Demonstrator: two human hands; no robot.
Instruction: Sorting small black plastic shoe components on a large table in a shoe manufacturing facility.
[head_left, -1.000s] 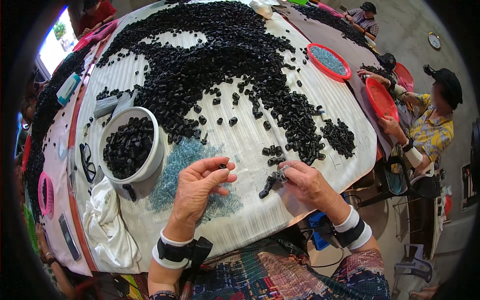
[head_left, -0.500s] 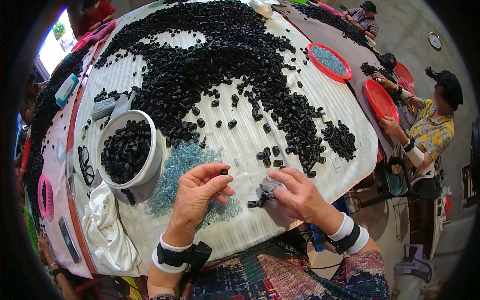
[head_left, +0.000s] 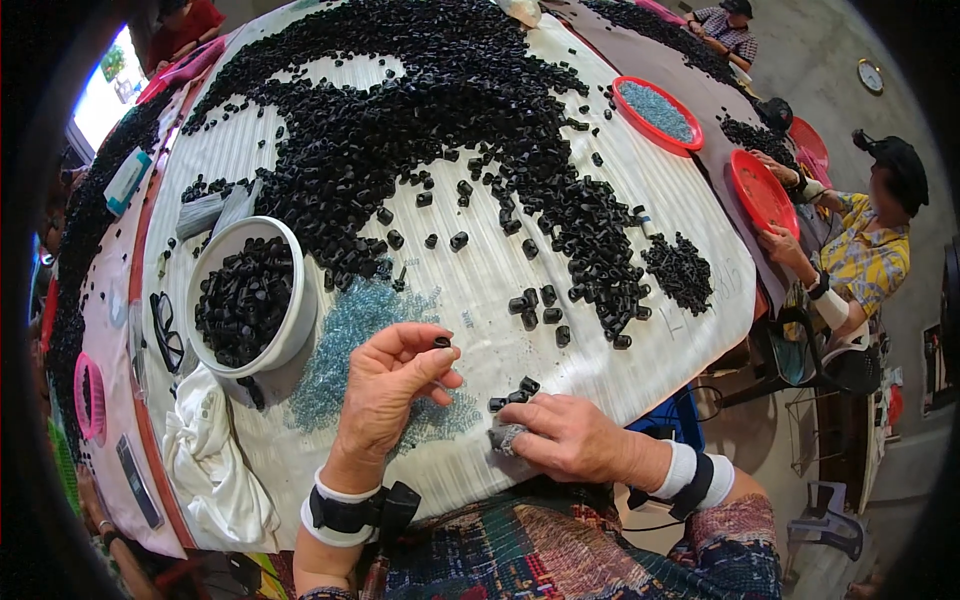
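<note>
My left hand (head_left: 385, 395) is raised over the near part of the table, pinching a small black cylindrical part (head_left: 441, 342) between thumb and fingertips. To its right, my right hand (head_left: 575, 435) is closed round a grey crumpled bundle (head_left: 504, 438), whose kind I cannot make out. Just beyond those fingers lie a few black cylindrical parts (head_left: 528, 385). Under and beside my left hand spreads a heap of small pale-blue translucent pieces (head_left: 345, 340). Farther off, a little group of black parts (head_left: 540, 305) sits between the hands and the big black pile (head_left: 440, 130).
A white bucket (head_left: 307, 300) of black parts stands at left, beside a white cloth (head_left: 210, 450) and glasses (head_left: 167, 332). A small pile of thin black pieces (head_left: 678, 272) lies at right, with a red basket (head_left: 700, 142) beyond. A person (head_left: 865, 240) at right handles a red tray (head_left: 742, 195).
My right hand has moved down and left with the grey bundle, nearer my body. The black parts by it now lie in view on the table. My left hand keeps its pinch, nearly still.
</note>
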